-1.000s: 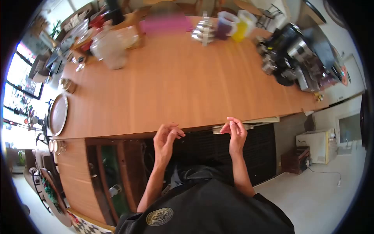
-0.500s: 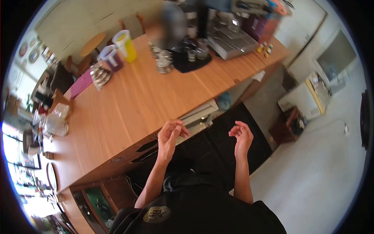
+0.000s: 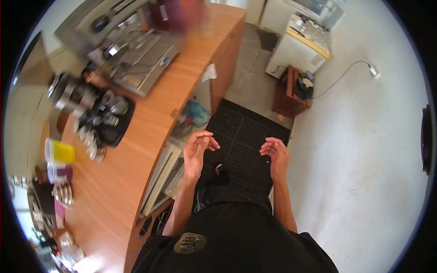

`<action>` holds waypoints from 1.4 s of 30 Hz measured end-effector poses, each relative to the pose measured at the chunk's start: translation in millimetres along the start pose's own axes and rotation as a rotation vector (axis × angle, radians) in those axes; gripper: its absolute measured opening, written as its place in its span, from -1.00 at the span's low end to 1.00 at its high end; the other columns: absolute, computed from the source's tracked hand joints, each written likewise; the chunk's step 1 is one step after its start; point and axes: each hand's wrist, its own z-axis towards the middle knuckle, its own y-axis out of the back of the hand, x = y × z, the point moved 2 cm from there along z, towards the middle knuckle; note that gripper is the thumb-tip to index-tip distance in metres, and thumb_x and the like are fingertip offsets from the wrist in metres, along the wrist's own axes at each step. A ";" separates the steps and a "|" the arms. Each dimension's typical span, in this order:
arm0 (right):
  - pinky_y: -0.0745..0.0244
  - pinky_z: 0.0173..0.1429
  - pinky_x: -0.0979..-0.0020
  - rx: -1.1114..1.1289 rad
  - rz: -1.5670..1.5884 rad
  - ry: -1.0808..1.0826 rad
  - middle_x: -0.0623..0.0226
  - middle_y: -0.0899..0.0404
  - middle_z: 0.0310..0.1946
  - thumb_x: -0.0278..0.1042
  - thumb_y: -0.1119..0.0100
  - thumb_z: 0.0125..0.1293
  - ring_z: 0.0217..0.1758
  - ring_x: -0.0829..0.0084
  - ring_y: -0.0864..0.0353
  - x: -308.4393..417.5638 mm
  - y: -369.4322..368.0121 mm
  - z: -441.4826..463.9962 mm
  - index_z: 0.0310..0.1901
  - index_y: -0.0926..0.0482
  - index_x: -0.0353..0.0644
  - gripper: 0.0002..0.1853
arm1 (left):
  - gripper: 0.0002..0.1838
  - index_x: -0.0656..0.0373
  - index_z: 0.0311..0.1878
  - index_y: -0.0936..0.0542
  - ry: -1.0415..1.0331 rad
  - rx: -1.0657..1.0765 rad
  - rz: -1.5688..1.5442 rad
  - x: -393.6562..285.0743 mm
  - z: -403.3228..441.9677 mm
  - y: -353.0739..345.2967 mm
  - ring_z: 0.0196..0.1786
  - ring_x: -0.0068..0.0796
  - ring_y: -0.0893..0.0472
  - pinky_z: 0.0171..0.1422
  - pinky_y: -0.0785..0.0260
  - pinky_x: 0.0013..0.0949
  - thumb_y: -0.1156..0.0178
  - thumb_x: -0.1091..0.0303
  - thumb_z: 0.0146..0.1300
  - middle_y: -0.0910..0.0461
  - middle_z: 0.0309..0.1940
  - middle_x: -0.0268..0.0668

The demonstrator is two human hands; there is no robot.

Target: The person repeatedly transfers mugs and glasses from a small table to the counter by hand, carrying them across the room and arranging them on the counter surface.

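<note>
My left hand (image 3: 195,154) hangs in the air at waist height beside the counter's edge, fingers loosely curled and apart, holding nothing. Level with it, my right hand (image 3: 277,157) is raised near the white wall, its fingers also bent and apart around empty air. Between and below both hands lies a black rubber floor mat (image 3: 239,145). Closest to the left hand are the shelves under the wooden counter (image 3: 102,191), where a bluish clear plastic item (image 3: 196,113) shows.
On the counter stand an espresso machine (image 3: 141,63), a black tray (image 3: 125,127) with glassware, and a yellow pitcher (image 3: 63,152). Ahead on the floor sit a wooden cabinet (image 3: 287,98) and a white appliance (image 3: 291,57). The white wall (image 3: 350,177) bounds the right side.
My view has turned to the right, so the counter now runs along my left and the walkway lies ahead. Both hands keep nearly the same pose, still empty.
</note>
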 end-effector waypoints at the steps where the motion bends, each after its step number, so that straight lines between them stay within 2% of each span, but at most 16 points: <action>1: -0.61 -0.12 0.38 -0.025 -0.016 0.000 0.15 -0.69 -0.28 -0.38 0.18 0.57 -0.28 0.39 -0.69 4.3 10.3 12.8 -0.01 -0.61 -0.40 -0.66 | -0.78 0.29 0.07 -0.56 -0.003 0.034 -0.005 5.5 20.7 -12.8 -0.21 -0.41 -0.69 -0.07 -0.47 -0.39 -0.03 0.37 0.55 -0.67 -0.29 -0.19; 9: -0.61 -0.15 0.40 -0.296 -0.024 0.103 0.12 -0.71 -0.30 -0.39 0.20 0.58 -0.29 0.39 -0.70 14.4 79.9 102.0 -0.05 -0.62 -0.40 -0.65 | -0.81 0.27 0.03 -0.58 0.054 0.315 0.025 37.6 163.9 -110.7 -0.20 -0.44 -0.70 -0.08 -0.48 -0.42 -0.04 0.39 0.55 -0.68 -0.30 -0.22; 14: -0.62 -0.16 0.42 -0.398 0.012 0.116 0.09 -0.71 -0.29 -0.43 0.19 0.57 -0.30 0.38 -0.71 1.0 122.9 173.6 -0.07 -0.63 -0.41 -0.67 | -0.78 0.27 -0.01 -0.59 0.114 0.363 0.074 71.5 239.8 -163.6 -0.24 -0.38 -0.71 -0.11 -0.51 -0.39 -0.05 0.32 0.56 -0.68 -0.30 -0.20; 19: -0.62 -0.15 0.43 -0.360 0.063 0.054 0.10 -0.72 -0.29 -0.43 0.17 0.55 -0.28 0.39 -0.72 18.2 160.7 280.6 -0.07 -0.63 -0.41 -0.67 | -0.79 0.26 -0.02 -0.60 0.164 0.359 0.087 111.7 327.5 -219.8 -0.23 -0.40 -0.71 -0.11 -0.51 -0.40 -0.08 0.32 0.54 -0.68 -0.30 -0.22; 28: -0.62 -0.10 0.44 -0.266 -0.035 0.074 0.18 -0.73 -0.31 -0.44 0.18 0.54 -0.28 0.44 -0.72 73.6 234.1 450.9 -0.11 -0.65 -0.38 -0.66 | -0.78 0.24 -0.03 -0.61 0.171 0.368 0.107 134.8 458.9 -324.3 -0.24 -0.40 -0.71 -0.11 -0.51 -0.37 -0.07 0.29 0.54 -0.69 -0.30 -0.23; 36: -0.63 -0.13 0.42 -0.368 -0.023 0.026 0.18 -0.73 -0.31 -0.43 0.17 0.54 -0.29 0.43 -0.72 52.8 249.8 559.2 -0.10 -0.66 -0.38 -0.66 | -0.80 0.24 -0.01 -0.61 0.257 0.440 0.097 186.8 595.4 -366.7 -0.22 -0.42 -0.71 -0.11 -0.50 -0.42 -0.09 0.32 0.54 -0.69 -0.29 -0.25; 42: -0.62 -0.15 0.43 -0.532 0.033 -0.055 0.19 -0.73 -0.32 -0.42 0.17 0.55 -0.32 0.44 -0.72 38.7 241.7 659.1 -0.10 -0.65 -0.38 -0.67 | -0.81 0.23 -0.03 -0.61 0.290 0.562 0.118 211.4 738.1 -404.4 -0.23 -0.40 -0.71 -0.12 -0.52 -0.38 -0.07 0.33 0.54 -0.68 -0.30 -0.25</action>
